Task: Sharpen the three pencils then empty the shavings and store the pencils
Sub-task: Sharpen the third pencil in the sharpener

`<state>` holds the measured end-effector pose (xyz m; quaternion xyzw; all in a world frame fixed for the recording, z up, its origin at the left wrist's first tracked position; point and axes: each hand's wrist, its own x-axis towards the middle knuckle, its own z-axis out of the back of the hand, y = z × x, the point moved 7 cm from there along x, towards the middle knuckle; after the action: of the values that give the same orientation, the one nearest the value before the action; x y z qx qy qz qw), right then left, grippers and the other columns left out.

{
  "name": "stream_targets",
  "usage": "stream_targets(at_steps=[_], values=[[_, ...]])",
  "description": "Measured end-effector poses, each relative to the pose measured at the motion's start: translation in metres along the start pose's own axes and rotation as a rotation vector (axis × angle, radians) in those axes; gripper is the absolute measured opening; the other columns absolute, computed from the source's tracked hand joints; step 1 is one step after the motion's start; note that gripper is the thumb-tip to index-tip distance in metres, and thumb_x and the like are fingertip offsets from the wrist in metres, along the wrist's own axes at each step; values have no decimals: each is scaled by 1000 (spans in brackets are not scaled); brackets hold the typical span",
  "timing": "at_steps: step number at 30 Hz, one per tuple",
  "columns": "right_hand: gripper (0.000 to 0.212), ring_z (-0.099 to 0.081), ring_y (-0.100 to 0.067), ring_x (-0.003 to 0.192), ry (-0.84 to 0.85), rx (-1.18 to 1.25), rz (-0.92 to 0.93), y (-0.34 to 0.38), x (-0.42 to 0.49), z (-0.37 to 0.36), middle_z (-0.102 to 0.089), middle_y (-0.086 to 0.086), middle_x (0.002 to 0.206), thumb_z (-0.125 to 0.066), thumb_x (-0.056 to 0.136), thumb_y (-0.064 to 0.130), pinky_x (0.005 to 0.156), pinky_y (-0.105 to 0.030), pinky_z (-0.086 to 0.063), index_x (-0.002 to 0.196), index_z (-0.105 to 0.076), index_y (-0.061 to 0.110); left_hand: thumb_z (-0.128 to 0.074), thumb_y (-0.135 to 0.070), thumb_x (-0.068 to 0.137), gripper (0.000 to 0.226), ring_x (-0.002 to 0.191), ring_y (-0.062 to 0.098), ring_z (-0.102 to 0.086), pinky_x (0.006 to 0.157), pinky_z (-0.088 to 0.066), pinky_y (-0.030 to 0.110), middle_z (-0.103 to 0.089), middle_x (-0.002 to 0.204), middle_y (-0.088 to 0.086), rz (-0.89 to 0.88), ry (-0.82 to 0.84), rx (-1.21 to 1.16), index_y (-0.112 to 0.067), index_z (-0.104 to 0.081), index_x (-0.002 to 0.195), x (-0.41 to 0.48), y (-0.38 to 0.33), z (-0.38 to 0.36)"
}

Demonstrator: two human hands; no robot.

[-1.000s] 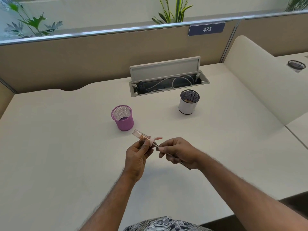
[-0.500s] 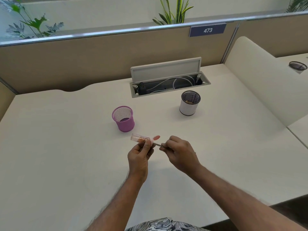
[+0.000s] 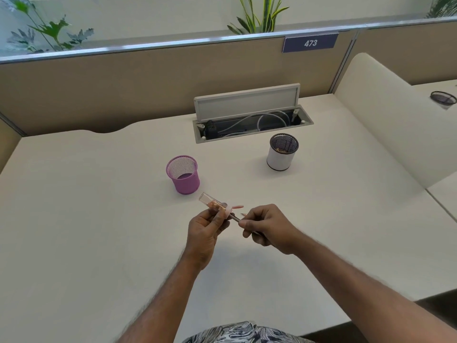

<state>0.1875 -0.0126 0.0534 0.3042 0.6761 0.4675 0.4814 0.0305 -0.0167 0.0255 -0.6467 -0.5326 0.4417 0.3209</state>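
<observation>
your left hand (image 3: pixel 204 234) pinches the sharpener (image 3: pixel 209 201) near its pink end, thumb and fingers curled round it. its clear tube sticks out up and to the left, toward the purple mesh cup (image 3: pixel 184 179). orange shavings (image 3: pixel 215 206) sit in the tube close to your grip.

your right hand (image 3: pixel 269 229) is curled round the pencil (image 3: pixel 236 218), holding it close behind the short bare stretch that shows between the two hands. the pencil's far end is hidden under your palm.

what matters for the twist is the line. the pencil's long axis runs from your right hand up-left into the sharpener's pink end, roughly in line with the tube. both hands are held just above the desk (image 3: pixel 99 219), nearly touching.

the purple cup lies nearer your left hand. the white cup (image 3: pixel 280 159) stands well apart, beyond your right hand. i cannot tell what is inside it.
</observation>
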Motion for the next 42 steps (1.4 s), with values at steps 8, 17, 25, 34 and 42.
stream_targets(at_steps=[8, 17, 25, 34, 42], values=[[23, -44, -11, 49, 94, 11, -57, -5, 2, -4, -55, -9, 73, -76, 75, -1, 42, -20, -32, 92, -63, 6, -68, -32, 83, 30, 97, 20, -69, 81, -55, 26, -76, 106, 10, -35, -19, 66, -10, -76, 103, -1, -5, -2], [10, -57, -20, 55, -555, -1101, 834, 34, -29, -6, -63, 2, 73, -73, 86, 24, 45, -33, -45, 84, -70, 15, -73, -38, 80, 20, 94, 12, -71, 78, -54, 20, -78, 104, 6, -105, -107, 17, -18, -76, 80, -11, -6, -8], [14, -52, -25, 51, -568, -1230, 948, 31, -34, -14, -60, -4, 70, -69, 89, 20, 38, -34, -41, 90, -71, 7, -72, -39, 77, 24, 87, 12, -69, 75, -54, 21, -78, 95, 5, -74, -245, -29, -18, -80, 87, -16, 6, -4], [19, -49, -6, 55, -373, -642, 420, 22, -12, 0, -64, 4, 65, -73, 83, 20, 54, -19, -36, 66, -64, 19, -56, -26, 99, 23, 109, 14, -66, 87, -51, 24, -74, 118, 4, -80, -61, 100, -12, -72, 105, -10, -1, -10], [22, -27, -9, 39, 71, -24, -207, -10, -7, -4, -50, -1, 57, -64, 92, 26, 40, -19, -20, 78, -70, 10, -62, -31, 90, 21, 96, 8, -67, 83, -54, 23, -76, 102, -4, -30, 78, 73, -23, -78, 99, -8, -4, -10]])
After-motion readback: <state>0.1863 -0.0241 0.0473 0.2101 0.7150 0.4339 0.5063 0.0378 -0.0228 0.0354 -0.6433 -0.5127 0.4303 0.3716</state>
